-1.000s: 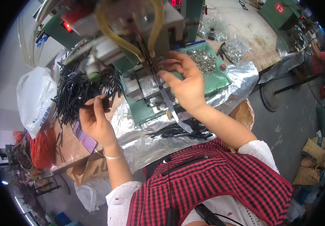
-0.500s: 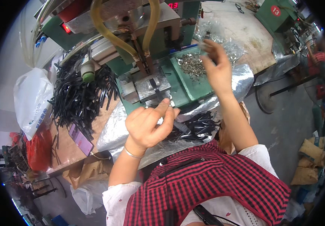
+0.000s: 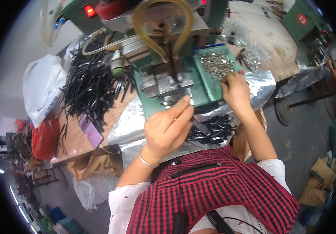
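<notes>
My left hand [image 3: 168,128] is closed on a black strap [image 3: 201,128]. Its fingertips press at the front of the metal fixture [image 3: 171,84], where the strap runs across the top beneath the machine's press head [image 3: 170,62]. My right hand [image 3: 236,91] is at the right side of a green tray [image 3: 213,91] holding small shiny metal pieces [image 3: 216,64]. The fingers of that hand are curled together, and whatever may be between them is too small to make out. More black straps [image 3: 214,130] lie in a heap on silver sheeting in front of the machine.
A large pile of black straps [image 3: 88,82] lies left of the machine. Nearby are a phone [image 3: 90,130], a white plastic bag [image 3: 43,87] and a red bag [image 3: 46,138]. A yellowish hose [image 3: 138,23] loops over the press. Clear plastic bags [image 3: 255,56] lie beyond the tray.
My right hand has come down from above the far side of the tray to its right edge, its fingers now curled. My left hand stays at the fixture with the strap. The whole view has shifted.
</notes>
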Motion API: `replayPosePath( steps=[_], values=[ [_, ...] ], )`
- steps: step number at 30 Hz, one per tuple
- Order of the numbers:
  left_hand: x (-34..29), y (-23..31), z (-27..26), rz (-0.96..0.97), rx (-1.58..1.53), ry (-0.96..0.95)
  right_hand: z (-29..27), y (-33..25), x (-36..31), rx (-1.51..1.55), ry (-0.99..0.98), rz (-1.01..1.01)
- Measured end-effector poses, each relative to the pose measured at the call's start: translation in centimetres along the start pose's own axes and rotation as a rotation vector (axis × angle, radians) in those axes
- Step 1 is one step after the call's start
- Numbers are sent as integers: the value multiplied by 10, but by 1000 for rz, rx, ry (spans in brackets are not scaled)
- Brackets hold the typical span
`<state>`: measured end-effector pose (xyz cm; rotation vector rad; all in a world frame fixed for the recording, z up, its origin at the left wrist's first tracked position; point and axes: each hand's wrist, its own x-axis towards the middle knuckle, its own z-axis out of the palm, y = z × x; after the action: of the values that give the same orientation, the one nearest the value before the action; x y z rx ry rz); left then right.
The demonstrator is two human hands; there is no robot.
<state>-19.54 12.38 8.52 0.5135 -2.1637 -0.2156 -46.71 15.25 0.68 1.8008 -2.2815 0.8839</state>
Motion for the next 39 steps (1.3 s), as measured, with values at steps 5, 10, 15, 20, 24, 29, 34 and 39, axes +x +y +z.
replayPosePath(
  steps=[5,10,15,20,24,29,34,39],
  values=[
    [-51,-18,-44,-158,236,269,-7,-5,-9,296,88,281],
    [-1,-84,-80,-356,549,122,-8,-11,5,426,157,156],
    [-64,-217,-3,-457,1021,-308,10,-28,18,592,117,228],
    [-67,-223,7,-453,1053,-375,-4,2,-14,557,188,329],
    [-74,-191,-40,-600,853,-368,-19,16,-31,562,251,350],
    [-94,-201,-76,-975,113,-47,-40,-46,4,763,202,45],
    [-67,-167,-46,-1054,-373,281,-2,-98,52,930,217,-124],
    [-70,-141,-30,-911,-412,466,5,-124,29,1149,201,74]
  ],
)
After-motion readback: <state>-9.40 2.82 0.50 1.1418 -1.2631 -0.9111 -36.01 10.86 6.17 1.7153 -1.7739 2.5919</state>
